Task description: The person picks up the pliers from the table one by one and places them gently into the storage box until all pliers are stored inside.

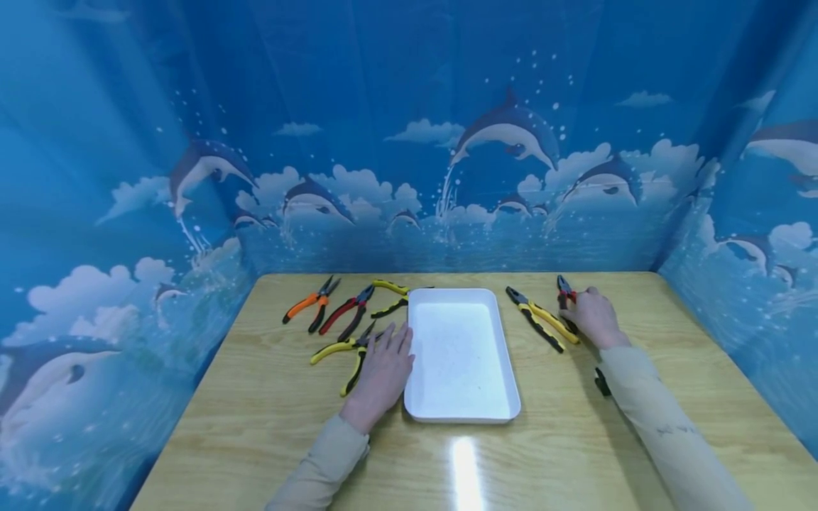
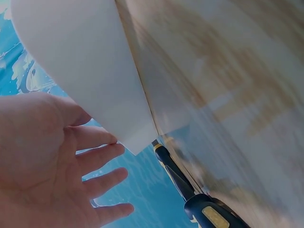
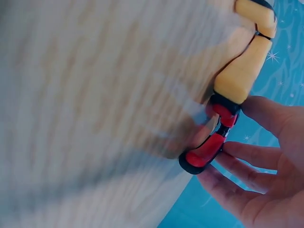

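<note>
My left hand [image 1: 382, 369] lies at the left side of a white rectangular tray [image 1: 505, 355], fingers extended, fingertips touching its edge. Yellow-and-black long-nose pliers [image 1: 332, 349] lie beside that hand, partly covered by it. Over on the right, my right hand [image 1: 594, 317] holds red-and-black pliers [image 1: 564, 286] by the handles, jaws pointing away from me. The right wrist view shows thumb and fingers on opposite sides of the red handles [image 3: 206, 151]. Close to the left of these lie yellow-and-black pliers [image 1: 554, 323].
Left of the tray lie orange-and-black long-nose pliers [image 1: 300, 306] and another red-and-black pair [image 1: 337, 315]. A further yellow-and-black pair [image 1: 388, 309] sits behind the tray's back left corner, partly hidden. A blue dolphin-print curtain [image 1: 383, 241] encloses the wooden table [image 1: 268, 426] at back and sides.
</note>
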`<move>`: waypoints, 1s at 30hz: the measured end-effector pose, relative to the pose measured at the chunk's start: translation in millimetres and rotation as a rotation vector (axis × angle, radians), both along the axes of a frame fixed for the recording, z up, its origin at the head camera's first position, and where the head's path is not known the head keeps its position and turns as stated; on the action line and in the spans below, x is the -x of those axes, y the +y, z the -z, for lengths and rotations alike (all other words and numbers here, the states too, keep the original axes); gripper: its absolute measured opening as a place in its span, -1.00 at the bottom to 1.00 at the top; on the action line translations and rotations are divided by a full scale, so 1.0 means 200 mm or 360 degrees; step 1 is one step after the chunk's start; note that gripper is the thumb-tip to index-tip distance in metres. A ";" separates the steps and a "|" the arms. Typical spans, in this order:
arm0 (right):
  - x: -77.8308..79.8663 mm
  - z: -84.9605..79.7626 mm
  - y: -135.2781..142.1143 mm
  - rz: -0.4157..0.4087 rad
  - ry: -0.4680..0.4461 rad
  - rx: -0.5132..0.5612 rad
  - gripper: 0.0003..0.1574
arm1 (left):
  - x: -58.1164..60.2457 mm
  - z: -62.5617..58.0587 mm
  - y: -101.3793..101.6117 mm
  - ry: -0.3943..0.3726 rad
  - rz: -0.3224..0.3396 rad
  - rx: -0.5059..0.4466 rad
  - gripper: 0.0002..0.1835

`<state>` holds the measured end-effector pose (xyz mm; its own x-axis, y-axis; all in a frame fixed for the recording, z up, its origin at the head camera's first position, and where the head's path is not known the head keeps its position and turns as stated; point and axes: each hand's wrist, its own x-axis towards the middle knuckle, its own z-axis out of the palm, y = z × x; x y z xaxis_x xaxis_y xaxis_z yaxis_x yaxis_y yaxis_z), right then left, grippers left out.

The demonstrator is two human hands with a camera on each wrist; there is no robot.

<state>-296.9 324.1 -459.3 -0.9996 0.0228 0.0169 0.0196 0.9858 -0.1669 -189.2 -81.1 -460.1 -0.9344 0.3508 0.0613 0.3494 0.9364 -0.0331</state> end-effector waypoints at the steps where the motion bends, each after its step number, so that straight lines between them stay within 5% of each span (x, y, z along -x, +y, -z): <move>1: 0.00 0.00 0.00 -0.0004 0.0008 0.0005 -0.47 | 0.00 0.00 0.00 0.0007 0.0002 0.0002 -0.40; 30: -0.15 0.04 -0.03 -0.0139 0.0190 -0.0029 -0.48 | -0.01 0.00 0.00 0.0041 0.0007 -0.0002 -0.39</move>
<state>-267.5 318.2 -466.5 -0.9886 -0.0656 0.1351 -0.0852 0.9858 -0.1447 -187.8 -81.8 -460.5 -0.9310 0.3549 0.0855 0.3526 0.9349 -0.0408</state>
